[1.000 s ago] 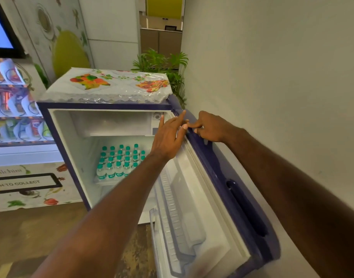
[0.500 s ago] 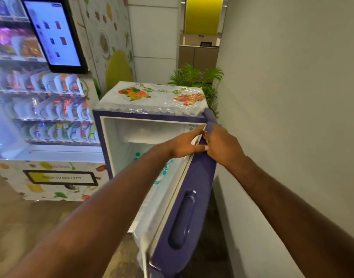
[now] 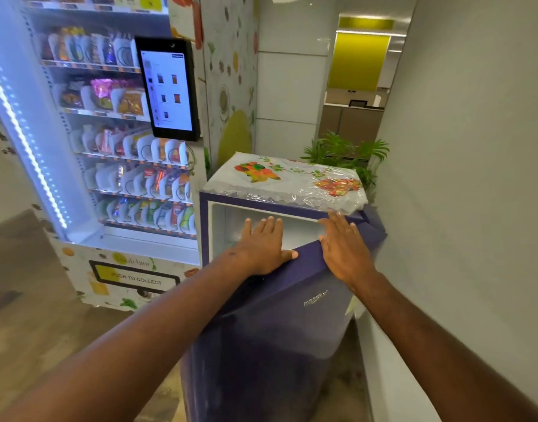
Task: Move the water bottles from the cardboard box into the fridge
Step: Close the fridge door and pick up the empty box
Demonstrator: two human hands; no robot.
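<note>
A small purple fridge [image 3: 206, 226] stands against the right wall under a flowered plastic cover [image 3: 286, 181]. Its purple door [image 3: 279, 330] is swung most of the way across the opening, leaving a gap at the top left. My left hand [image 3: 263, 248] lies flat with straight fingers on the door's top edge. My right hand [image 3: 343, 248] presses flat on the door's top right corner, fingers straight. The door hides the water bottles inside. No cardboard box is in view.
A lit vending machine [image 3: 115, 153] with snack rows and a touchscreen [image 3: 168, 89] stands directly left of the fridge. A grey wall [image 3: 474, 178] runs close along the right. A green plant [image 3: 343, 150] sits behind the fridge. Brown floor [image 3: 33, 330] lies at lower left.
The door has swung from wide open to nearly across the opening, hiding the bottles. Both hands went from pinching the door's top edge to lying flat on it.
</note>
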